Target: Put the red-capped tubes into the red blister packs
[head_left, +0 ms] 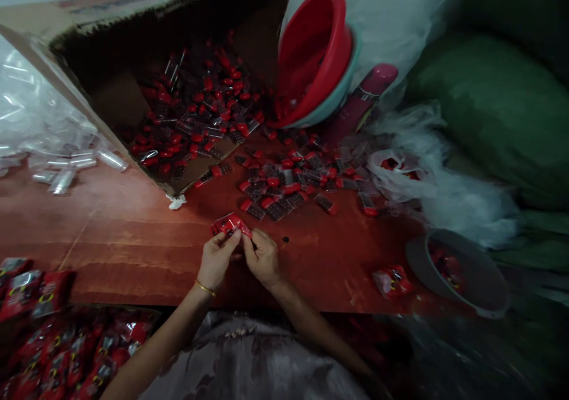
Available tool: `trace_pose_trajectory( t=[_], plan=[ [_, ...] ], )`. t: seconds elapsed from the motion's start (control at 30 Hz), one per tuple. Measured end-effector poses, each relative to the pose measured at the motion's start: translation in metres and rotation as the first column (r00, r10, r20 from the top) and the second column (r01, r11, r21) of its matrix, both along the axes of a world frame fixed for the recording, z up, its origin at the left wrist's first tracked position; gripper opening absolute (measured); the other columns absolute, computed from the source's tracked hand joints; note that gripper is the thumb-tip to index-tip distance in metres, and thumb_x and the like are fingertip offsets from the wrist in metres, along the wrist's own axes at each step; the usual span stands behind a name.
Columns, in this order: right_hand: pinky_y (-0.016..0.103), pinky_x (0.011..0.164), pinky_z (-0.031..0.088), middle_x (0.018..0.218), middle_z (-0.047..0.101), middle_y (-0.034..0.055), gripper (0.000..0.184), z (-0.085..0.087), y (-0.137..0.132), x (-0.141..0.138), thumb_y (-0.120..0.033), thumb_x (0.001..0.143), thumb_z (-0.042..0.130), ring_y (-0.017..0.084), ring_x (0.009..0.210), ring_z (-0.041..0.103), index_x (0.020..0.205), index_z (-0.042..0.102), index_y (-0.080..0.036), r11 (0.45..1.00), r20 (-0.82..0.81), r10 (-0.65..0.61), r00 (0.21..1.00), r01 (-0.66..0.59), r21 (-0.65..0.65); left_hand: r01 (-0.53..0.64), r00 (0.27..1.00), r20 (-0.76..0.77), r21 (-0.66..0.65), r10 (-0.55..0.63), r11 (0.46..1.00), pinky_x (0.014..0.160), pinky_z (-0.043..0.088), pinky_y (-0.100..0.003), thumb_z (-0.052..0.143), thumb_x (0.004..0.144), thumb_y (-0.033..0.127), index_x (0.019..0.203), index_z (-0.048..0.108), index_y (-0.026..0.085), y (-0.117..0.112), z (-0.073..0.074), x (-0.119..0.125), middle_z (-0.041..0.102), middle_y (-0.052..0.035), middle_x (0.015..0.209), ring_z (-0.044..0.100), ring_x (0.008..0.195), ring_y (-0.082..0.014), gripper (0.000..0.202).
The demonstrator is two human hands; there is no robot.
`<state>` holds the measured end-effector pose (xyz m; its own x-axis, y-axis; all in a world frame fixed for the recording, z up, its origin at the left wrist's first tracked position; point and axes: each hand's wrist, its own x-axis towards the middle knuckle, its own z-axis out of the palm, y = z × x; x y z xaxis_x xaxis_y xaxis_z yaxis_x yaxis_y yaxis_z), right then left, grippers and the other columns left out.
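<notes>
Red film wraps the packet (226,224) pinched by left hand (216,256) and right hand (263,256) above the table (146,228). Seemingly finished packs (52,293) lie heaped at lower left; many pieces (273,181), in and before the box (118,101), look unpacked.

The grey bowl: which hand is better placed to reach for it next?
Probably the right hand: the grey bowl sits off to that side, farther from the left hand. Both pinch the red packet, though, so it may need freeing first.
</notes>
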<state>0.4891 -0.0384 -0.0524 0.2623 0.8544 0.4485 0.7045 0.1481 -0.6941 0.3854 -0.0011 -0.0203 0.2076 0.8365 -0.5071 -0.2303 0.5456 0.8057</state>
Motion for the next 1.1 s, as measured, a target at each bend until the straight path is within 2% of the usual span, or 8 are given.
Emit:
trace_pose_trajectory(
  t=[0.13,0.2,0.3,0.4,0.53,0.63,0.73,1.1],
  plan=[
    [0.028,0.072,0.042,0.082,0.063,0.0067,0.027,0.011,0.008,0.012,-0.024,0.092,0.035,0.016,0.078,0.055,0.085,0.06,-0.017,0.989,0.107,0.15,0.983,-0.147,-0.033,-0.111,0.994,0.005,-0.022,0.111,0.994,0.05,0.048,-0.02,0.084,0.035,0.041,0.067,0.068,0.011,0.014,0.006,-0.006,0.065,-0.0012,0.06,0.056,0.052,-0.0088,0.046],
    [0.035,0.083,0.04,0.104,0.062,0.0104,0.028,0.017,0.018,0.025,-0.027,0.091,0.037,0.021,0.094,0.053,0.102,0.06,-0.016,0.992,0.237,0.088,0.967,-0.065,-0.105,-0.138,0.99,0.009,-0.028,0.138,0.99,0.051,0.048,-0.021,0.085,0.034,0.038,0.068,0.067,0.011,0.023,0.009,-0.009,0.065,-0.0011,0.06,0.056,0.052,-0.009,0.047],
    [0.049,0.092,0.031,0.117,0.057,0.016,0.031,0.017,0.035,0.041,-0.033,0.086,0.048,0.031,0.106,0.047,0.106,0.061,-0.013,0.958,0.459,-0.077,0.885,0.193,-0.212,-0.115,0.993,0.026,-0.086,0.118,0.99,0.053,0.049,-0.023,0.085,0.036,0.035,0.068,0.065,0.012,0.032,0.012,-0.013,0.064,0.0,0.06,0.056,0.051,-0.0094,0.044],
    [0.054,0.097,0.024,0.121,0.055,0.0175,0.029,0.012,0.041,0.05,-0.033,0.082,0.056,0.035,0.114,0.042,0.1,0.063,-0.012,0.946,0.534,-0.07,0.843,0.225,-0.232,-0.039,0.994,0.09,-0.163,0.054,0.986,0.055,0.049,-0.024,0.083,0.047,0.035,0.071,0.063,0.014,0.034,0.014,-0.012,0.065,0.0001,0.062,0.058,0.053,-0.0104,0.037],
    [0.051,0.096,0.029,0.105,0.063,0.0139,0.018,0.007,0.02,0.055,-0.028,0.08,0.059,0.031,0.107,0.05,0.092,0.061,-0.015,0.964,0.405,-0.035,0.913,0.138,-0.227,0.051,0.987,0.161,-0.231,-0.014,0.972,0.06,0.05,-0.025,0.074,0.063,0.035,0.078,0.063,0.015,0.034,0.018,-0.009,0.069,-0.0039,0.072,0.064,0.063,-0.0138,0.027],
    [0.036,0.076,0.045,0.084,0.066,0.0072,0.02,0.01,-0.009,0.06,-0.033,0.082,0.055,0.021,0.08,0.06,0.095,0.058,-0.017,0.955,0.086,-0.033,0.996,0.056,-0.292,0.096,0.988,0.144,-0.238,-0.062,0.967,0.06,0.049,-0.024,0.073,0.065,0.036,0.078,0.063,0.015,0.033,0.019,-0.005,0.069,-0.0048,0.073,0.065,0.065,-0.0148,0.027],
    [0.023,0.058,0.045,0.074,0.063,0.0003,0.024,0.019,-0.035,0.062,-0.038,0.083,0.052,0.014,0.062,0.057,0.098,0.055,-0.019,0.946,-0.205,0.0,0.979,-0.066,-0.316,0.12,0.989,0.112,-0.212,-0.098,0.97,0.057,0.047,-0.022,0.077,0.058,0.039,0.076,0.063,0.014,0.03,0.017,0.003,0.069,-0.004,0.07,0.063,0.061,-0.0131,0.033],
    [0.02,0.051,0.04,0.061,0.054,-0.0032,0.017,0.033,-0.051,0.053,-0.036,0.08,0.054,0.01,0.053,0.05,0.083,0.057,-0.019,0.94,-0.309,0.001,0.951,-0.106,-0.325,0.248,0.968,0.082,-0.141,-0.239,0.958,0.056,0.047,-0.024,0.08,0.047,0.045,0.068,0.063,0.013,0.022,0.022,0.015,0.067,-0.0027,0.065,0.06,0.057,-0.0121,0.042]
  ],
)
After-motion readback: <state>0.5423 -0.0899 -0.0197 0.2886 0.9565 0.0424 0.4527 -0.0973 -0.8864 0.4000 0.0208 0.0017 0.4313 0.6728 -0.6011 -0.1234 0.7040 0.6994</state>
